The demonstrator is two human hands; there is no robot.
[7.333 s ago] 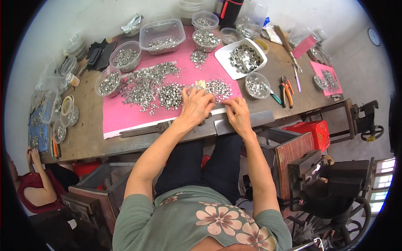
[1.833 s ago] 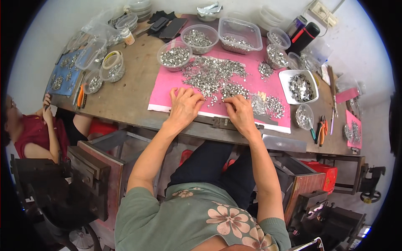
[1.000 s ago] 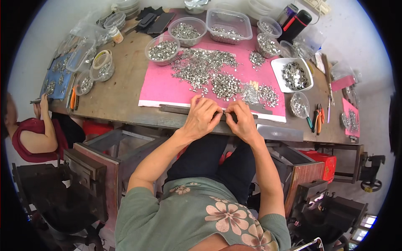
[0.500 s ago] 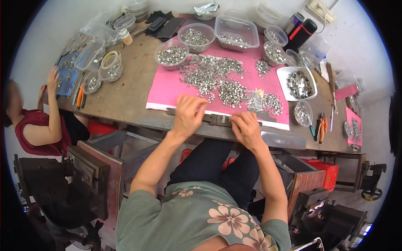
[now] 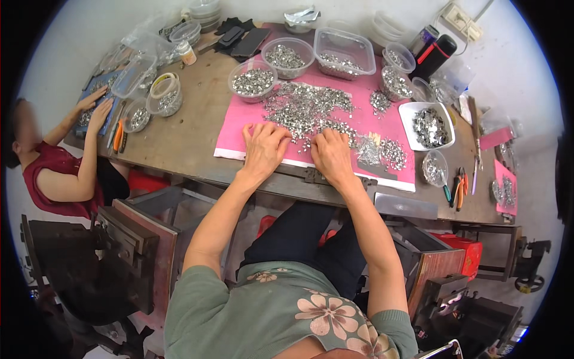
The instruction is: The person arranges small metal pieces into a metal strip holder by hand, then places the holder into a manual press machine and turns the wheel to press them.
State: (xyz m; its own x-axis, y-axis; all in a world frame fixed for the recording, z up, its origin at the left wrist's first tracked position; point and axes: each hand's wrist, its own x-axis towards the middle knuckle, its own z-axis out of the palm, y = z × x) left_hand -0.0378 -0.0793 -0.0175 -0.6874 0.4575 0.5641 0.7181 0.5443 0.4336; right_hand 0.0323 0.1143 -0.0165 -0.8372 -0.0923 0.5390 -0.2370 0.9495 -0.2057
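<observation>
My left hand (image 5: 264,148) rests on the near part of the pink sheet (image 5: 230,139), its fingers bent and drawn together at the edge of a heap of small shiny metal pieces (image 5: 302,107). Just right of it, my right hand (image 5: 332,157) reaches into the near side of the same heap, fingers curled close together. Whatever lies between the fingertips of either hand is hidden or too small to make out. Below my right hand, a dark metal fixture (image 5: 313,175) sits at the table's front edge. Thin silvery pins (image 5: 369,149) lie right of that hand.
Clear plastic tubs (image 5: 252,81) of metal parts stand behind the heap; a white tray (image 5: 406,122) holds more at right. Pliers (image 5: 459,190) lie right, orange-handled cutters (image 5: 118,136) left. A co-worker (image 5: 63,167) sits at far left, both hands over a blue mat.
Both my hands have moved from the fixture at the table edge forward onto the pink sheet, by the heap. The co-worker's hands have come down onto the blue mat. The view has shifted slightly.
</observation>
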